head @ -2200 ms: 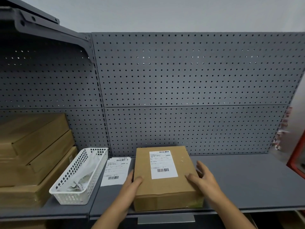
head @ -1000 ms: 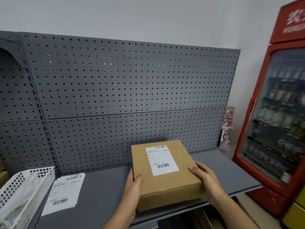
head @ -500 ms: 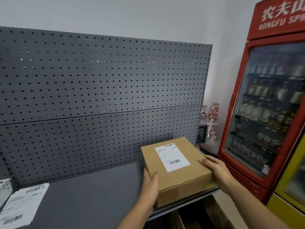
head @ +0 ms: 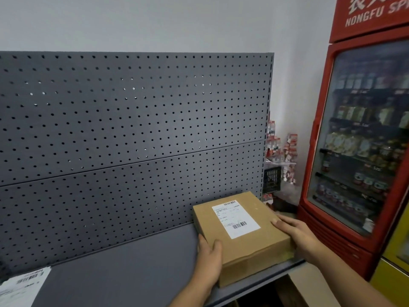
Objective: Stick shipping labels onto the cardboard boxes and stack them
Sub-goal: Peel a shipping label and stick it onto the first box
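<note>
Left hand (head: 209, 257) and right hand (head: 296, 233) clasp the cardboard box (head: 265, 240) by its sides at the shelf (head: 132, 262) end. Risk: released near the shelf's front edge, it could topple.

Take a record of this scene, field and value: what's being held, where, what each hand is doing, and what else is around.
held item: box, cardboard, at right end of shelf
on box top: label, white, barcodes
left grip: left hand, at box's near left corner, thumb on top
right grip: right hand, at box's right side, thumb on top
also on shelf: loose label, flat, far left
behind: pegboard
right of shelf: fridge, red, glass door
</note>
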